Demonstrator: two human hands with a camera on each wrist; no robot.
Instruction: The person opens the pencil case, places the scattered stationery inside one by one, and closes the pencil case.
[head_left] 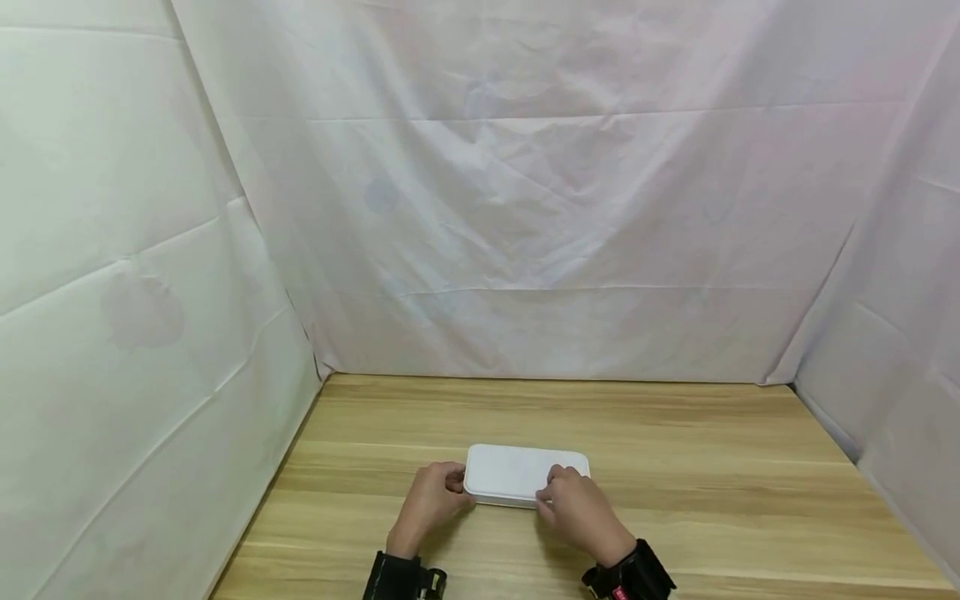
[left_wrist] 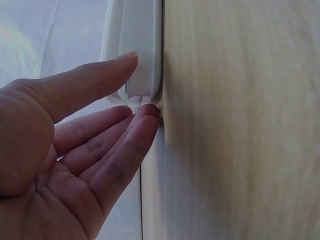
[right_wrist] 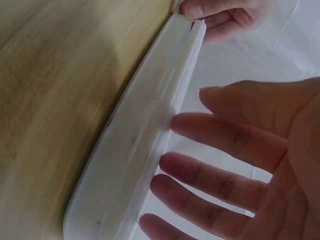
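A long white box [head_left: 504,472] with rounded corners lies flat on the wooden table, its long side toward me. At its left end is my left hand [head_left: 432,502]; in the left wrist view the thumb [left_wrist: 107,80] presses the front side and the fingertips meet the end, holding that corner. My right hand [head_left: 587,510] is at the right part of the front edge. Its spread, slightly bent fingers [right_wrist: 210,135] touch the edge of the lid [right_wrist: 172,107] in the right wrist view, with the thumb off the box. A seam runs along the box's side below the lid.
The wooden table [head_left: 690,467] extends around the box on all sides. White cloth hangs behind it as a back wall [head_left: 525,250], with more cloth walls at the left [head_left: 135,333] and right [head_left: 885,333]. Black bands sit on both wrists.
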